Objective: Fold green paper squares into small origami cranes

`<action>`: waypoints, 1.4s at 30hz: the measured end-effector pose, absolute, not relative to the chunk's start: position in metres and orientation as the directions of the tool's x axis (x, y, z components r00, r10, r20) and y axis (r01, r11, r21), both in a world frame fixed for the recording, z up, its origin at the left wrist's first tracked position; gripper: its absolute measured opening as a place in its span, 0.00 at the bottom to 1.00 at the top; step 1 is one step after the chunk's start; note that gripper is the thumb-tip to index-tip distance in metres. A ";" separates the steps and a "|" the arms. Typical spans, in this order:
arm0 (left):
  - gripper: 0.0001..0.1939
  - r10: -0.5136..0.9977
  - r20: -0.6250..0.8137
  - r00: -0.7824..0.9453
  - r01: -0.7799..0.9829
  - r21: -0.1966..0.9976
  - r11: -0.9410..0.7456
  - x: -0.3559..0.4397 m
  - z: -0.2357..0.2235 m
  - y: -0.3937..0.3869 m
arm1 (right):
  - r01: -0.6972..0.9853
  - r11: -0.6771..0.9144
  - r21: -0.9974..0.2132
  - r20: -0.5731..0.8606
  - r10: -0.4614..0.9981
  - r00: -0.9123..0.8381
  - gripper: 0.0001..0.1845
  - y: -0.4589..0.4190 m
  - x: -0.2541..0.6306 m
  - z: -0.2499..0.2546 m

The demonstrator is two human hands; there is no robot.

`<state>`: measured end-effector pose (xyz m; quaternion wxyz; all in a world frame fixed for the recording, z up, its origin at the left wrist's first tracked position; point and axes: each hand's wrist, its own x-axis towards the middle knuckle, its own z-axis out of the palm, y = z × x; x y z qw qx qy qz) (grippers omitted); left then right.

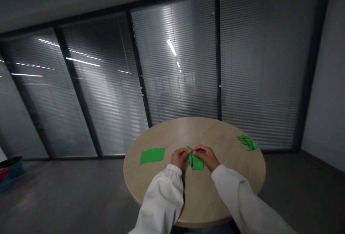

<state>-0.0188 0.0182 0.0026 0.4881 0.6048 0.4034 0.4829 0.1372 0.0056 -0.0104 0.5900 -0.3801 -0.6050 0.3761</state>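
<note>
A partly folded green paper (196, 161) lies on the round wooden table (172, 133) in front of me. My left hand (180, 157) pinches its upper left point, fingers closed on the paper. From the right side my right hand (207, 156) pinches the same top part, fingers closed too. Both arms wear white sleeves. The paper's lower half lies between the two hands, pointed end up.
A flat green paper square (152, 155) lies on the table to the left. Several folded green paper pieces (248, 142) sit near the table's right edge. Glass walls with shut blinds stand behind the table. Dark floor surrounds it.
</note>
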 end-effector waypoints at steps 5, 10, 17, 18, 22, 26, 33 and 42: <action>0.22 0.947 0.276 0.163 0.037 0.958 -0.285 -0.018 0.003 0.019 | -0.081 0.376 -0.923 0.378 0.926 -0.017 0.15 0.004 0.136 -0.009; 0.20 0.937 0.309 0.160 0.040 0.947 -0.319 -0.019 0.000 0.024 | -0.158 0.318 -0.935 0.331 0.942 -0.062 0.19 0.006 0.134 -0.012; 0.20 0.926 0.354 0.134 0.073 0.928 -0.366 -0.017 0.003 0.019 | -0.150 0.168 -0.974 0.198 0.956 -0.215 0.22 0.004 0.132 -0.013; 0.20 0.922 0.362 0.134 0.097 0.922 -0.376 -0.017 0.005 0.018 | -0.156 0.161 -0.974 0.194 0.955 -0.225 0.22 0.004 0.132 -0.013; 0.17 0.909 0.402 0.111 0.190 0.889 -0.417 -0.017 0.010 0.012 | -0.152 0.147 -0.977 0.182 0.951 -0.250 0.21 0.003 0.132 -0.012; 0.15 0.903 0.415 0.110 0.227 0.874 -0.429 -0.016 0.015 0.007 | -0.102 0.146 -0.984 0.167 0.953 -0.253 0.20 0.002 0.132 -0.012; 0.16 0.917 0.368 0.151 0.094 0.919 -0.384 -0.015 0.012 0.009 | -0.024 0.190 -0.982 0.189 0.945 -0.266 0.16 0.004 0.133 -0.015; 0.13 0.932 0.353 0.080 0.143 0.922 -0.361 -0.015 0.013 0.009 | -0.017 0.162 -0.987 0.159 0.939 -0.306 0.15 0.006 0.132 -0.018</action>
